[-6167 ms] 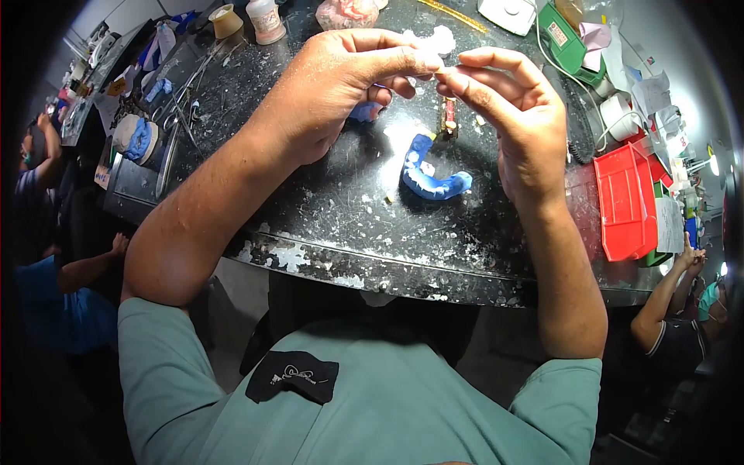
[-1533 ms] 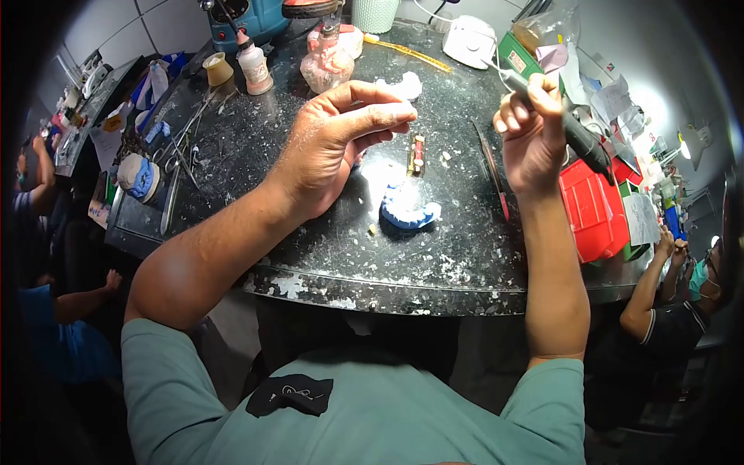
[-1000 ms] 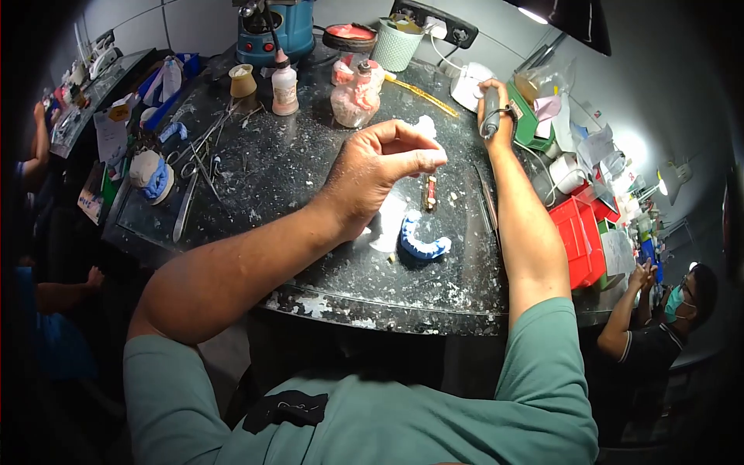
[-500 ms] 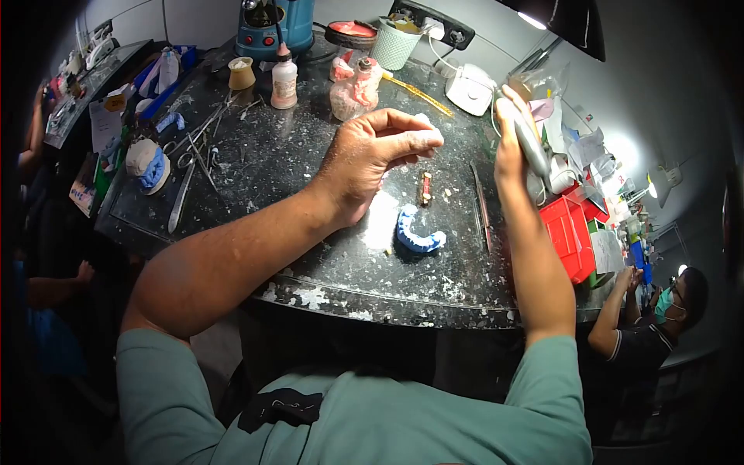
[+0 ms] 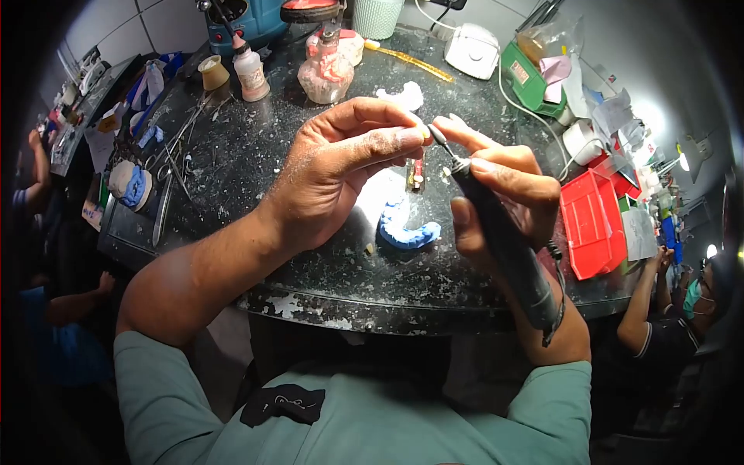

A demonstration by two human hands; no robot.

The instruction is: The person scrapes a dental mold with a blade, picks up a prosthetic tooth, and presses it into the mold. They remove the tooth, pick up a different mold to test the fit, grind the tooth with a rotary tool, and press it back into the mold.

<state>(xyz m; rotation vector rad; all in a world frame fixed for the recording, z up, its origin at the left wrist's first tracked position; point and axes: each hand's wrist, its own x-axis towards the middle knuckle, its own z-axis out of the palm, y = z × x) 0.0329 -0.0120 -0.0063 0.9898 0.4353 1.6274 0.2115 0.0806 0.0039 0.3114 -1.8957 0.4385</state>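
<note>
My left hand is closed, thumb and forefinger pinching a small yellowish tooth-like piece, mostly hidden by the fingertips. My right hand grips a black rotary handpiece like a pen. Its grinding bur points up-left, its tip right at the pinched piece. Below the hands, a blue-and-white horseshoe-shaped dental model lies on the dark bench. Just behind it is a short red strip carrying small tooth-like pieces. A white irregular piece shows beyond my left fingers.
A pink-stained jar and a dropper bottle stand at the back. Metal tools and another blue-and-white model lie left. On the right are a red bin, a green bin and a seated person.
My right hand has swung from the far right back toward the middle, bringing the handpiece to my left fingertips. My left hand keeps its pinch. The view has shifted slightly.
</note>
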